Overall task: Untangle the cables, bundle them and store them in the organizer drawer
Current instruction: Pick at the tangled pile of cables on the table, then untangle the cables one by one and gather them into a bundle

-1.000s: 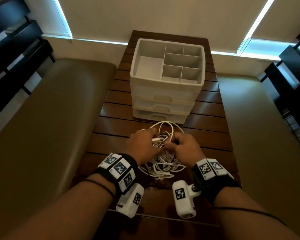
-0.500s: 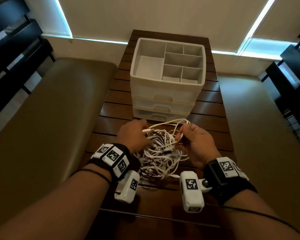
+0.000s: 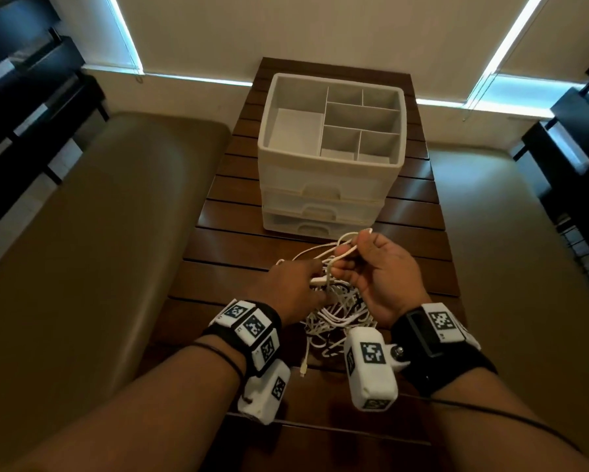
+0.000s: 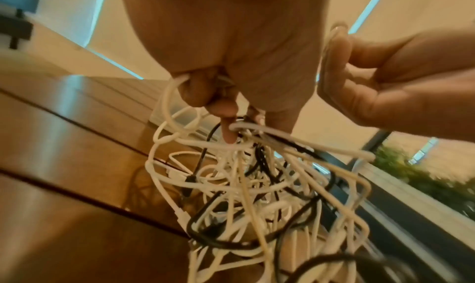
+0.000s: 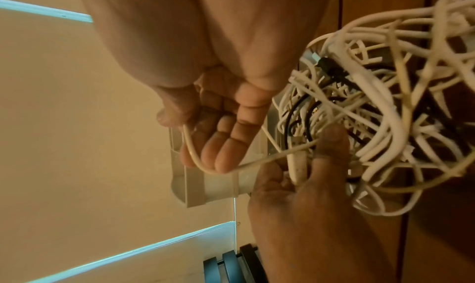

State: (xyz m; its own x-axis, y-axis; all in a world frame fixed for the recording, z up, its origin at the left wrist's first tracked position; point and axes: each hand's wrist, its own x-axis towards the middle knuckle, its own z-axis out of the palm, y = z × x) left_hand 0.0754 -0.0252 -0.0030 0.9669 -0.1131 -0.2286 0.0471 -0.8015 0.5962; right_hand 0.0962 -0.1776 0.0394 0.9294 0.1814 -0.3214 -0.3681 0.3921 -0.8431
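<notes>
Between both hands, cable tangle (image 3: 334, 308): left grip (image 3: 291, 287) pinching a plug, right grip (image 3: 378, 277) a strand.

A lounge-like room: padded benches (image 3: 92, 253) flank a slatted wooden table (image 3: 419, 212).

1. The cables (image 3: 334, 311) are mostly white, with a few black strands (image 4: 259, 159) through the tangle.
2. The organizer (image 3: 330, 165) behind the cables is pale off-white throughout, with grey-shaded compartments.
3. The bench (image 3: 218, 240) under the organizer is dark reddish-brown wood, striped by dark slat lines.
4. Wrist bands (image 3: 249, 327) near the cables are black, carrying white tags with black square-patterned codes.
5. Seat cushions (image 3: 99, 233) flanking the bench are olive-brown.
</notes>
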